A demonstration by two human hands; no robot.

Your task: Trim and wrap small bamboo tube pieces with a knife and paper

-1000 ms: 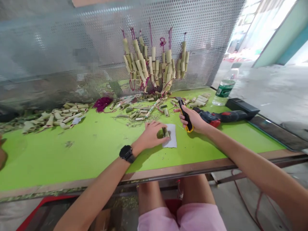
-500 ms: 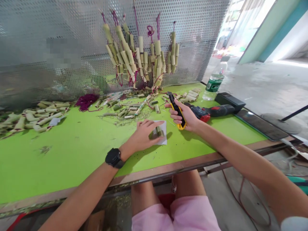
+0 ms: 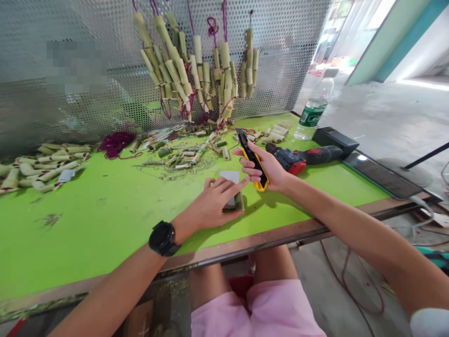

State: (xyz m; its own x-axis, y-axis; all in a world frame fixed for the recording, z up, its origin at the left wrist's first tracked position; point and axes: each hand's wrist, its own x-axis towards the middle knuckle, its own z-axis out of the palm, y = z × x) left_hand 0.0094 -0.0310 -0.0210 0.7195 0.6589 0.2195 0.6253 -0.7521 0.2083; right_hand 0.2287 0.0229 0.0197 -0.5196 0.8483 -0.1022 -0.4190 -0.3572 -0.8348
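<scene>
Low over the green table (image 3: 115, 224), my left hand (image 3: 213, 201) has its thumb and forefinger on either side of a short bamboo piece (image 3: 240, 201). The piece lies at the right edge of a small white paper (image 3: 229, 176), partly covered by the fingers. My right hand (image 3: 261, 166) is wrapped round a yellow and black utility knife (image 3: 258, 174), its blade end pointing up and away, just right of the left fingertips.
Bamboo pieces (image 3: 52, 164) are piled at the left, beside purple string (image 3: 115, 142). Strung bamboo (image 3: 224, 70) hangs on a perforated metal panel (image 3: 115, 98). A power drill (image 3: 291, 159), bottle (image 3: 313, 112), black box (image 3: 335, 139) and phone (image 3: 382, 175) stand or lie at the right.
My left hand has moved slightly right and nearer the table's front edge, with the bamboo piece now at the paper's right edge. The knife has shifted slightly left, and the camera view has shifted.
</scene>
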